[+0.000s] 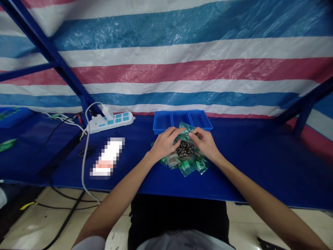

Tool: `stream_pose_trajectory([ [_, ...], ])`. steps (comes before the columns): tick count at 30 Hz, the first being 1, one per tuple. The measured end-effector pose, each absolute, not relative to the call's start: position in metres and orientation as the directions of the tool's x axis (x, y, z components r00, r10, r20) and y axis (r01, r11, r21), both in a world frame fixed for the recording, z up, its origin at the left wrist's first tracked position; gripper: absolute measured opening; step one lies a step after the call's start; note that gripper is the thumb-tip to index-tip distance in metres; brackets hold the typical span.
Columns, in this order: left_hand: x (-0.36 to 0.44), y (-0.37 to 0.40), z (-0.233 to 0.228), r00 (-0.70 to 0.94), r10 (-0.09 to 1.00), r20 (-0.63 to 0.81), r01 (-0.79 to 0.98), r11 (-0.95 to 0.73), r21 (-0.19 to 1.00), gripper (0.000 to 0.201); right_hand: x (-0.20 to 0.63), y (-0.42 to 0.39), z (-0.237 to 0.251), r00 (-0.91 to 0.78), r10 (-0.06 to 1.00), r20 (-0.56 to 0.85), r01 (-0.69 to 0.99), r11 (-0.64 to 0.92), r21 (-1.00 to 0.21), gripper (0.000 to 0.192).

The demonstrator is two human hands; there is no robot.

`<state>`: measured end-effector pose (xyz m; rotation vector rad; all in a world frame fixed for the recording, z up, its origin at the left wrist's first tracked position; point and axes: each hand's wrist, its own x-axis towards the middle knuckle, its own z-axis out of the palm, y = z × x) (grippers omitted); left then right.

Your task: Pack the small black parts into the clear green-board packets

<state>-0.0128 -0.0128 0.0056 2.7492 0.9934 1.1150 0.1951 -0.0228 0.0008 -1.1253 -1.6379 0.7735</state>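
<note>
A heap of small clear-green plastic bags (185,164) lies on the blue table (249,166) in front of me. One bag on top holds a cluster of small dark parts (185,148). My left hand (164,143) and my right hand (206,142) rest on either side of that bag, fingers pinching its upper edge. Just behind the hands stands a row of three shallow blue trays (182,119).
A white power strip (111,121) with plugs and white and black cables sits to the left. A blurred white-and-red object (108,158) lies near it. Blue frame posts (47,48) rise at the left and right, with a striped tarp (182,69) behind.
</note>
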Motion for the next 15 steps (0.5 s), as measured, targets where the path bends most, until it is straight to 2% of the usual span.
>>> stream_pose_trajectory([
  [5,-0.014,-0.011,0.005,0.510,0.555,0.657,0.580,-0.786,0.213,0.033,0.193,-0.025,0.005,-0.114,0.915,0.388,0.212,0.404,-0.890,0.033],
  [10,-0.013,-0.010,0.003,0.521,0.506,0.687,0.559,-0.811,0.174,0.030,0.192,-0.030,0.016,-0.166,0.919,0.357,0.095,0.375,-0.922,0.034],
  [15,-0.011,-0.012,0.003,0.489,0.527,0.695,0.536,-0.810,0.236,0.033,0.194,-0.026,0.013,-0.183,0.906,0.380,0.065,0.397,-0.915,0.022],
])
